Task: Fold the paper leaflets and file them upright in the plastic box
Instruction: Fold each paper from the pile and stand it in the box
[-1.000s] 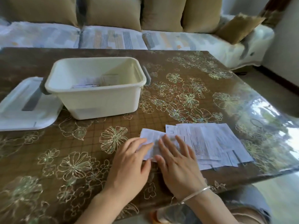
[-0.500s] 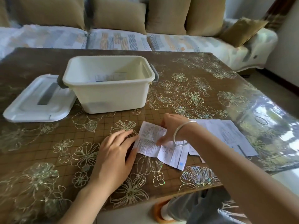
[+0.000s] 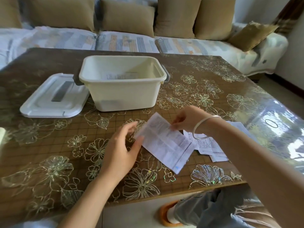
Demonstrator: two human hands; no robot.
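A printed white leaflet (image 3: 166,142) is lifted at an angle above the table's near middle. My right hand (image 3: 187,118) pinches its upper right edge. My left hand (image 3: 122,148) is at its left edge, thumb against the paper, fingers loosely spread. Behind my right wrist lies a pile of more leaflets (image 3: 209,145), partly hidden by my arm. The cream plastic box (image 3: 122,94) stands open at the far middle, with some papers visible inside.
The box's white lid (image 3: 52,97) lies flat to the left of the box. The brown flowered table (image 3: 49,145) has its front edge close to my knees. A sofa with tan cushions (image 3: 128,17) runs behind the table.
My right hand drew one leaflet off the pile and raised it off the table, tilting it. My left hand followed to its left edge. The view shifted so the box sits more centred.
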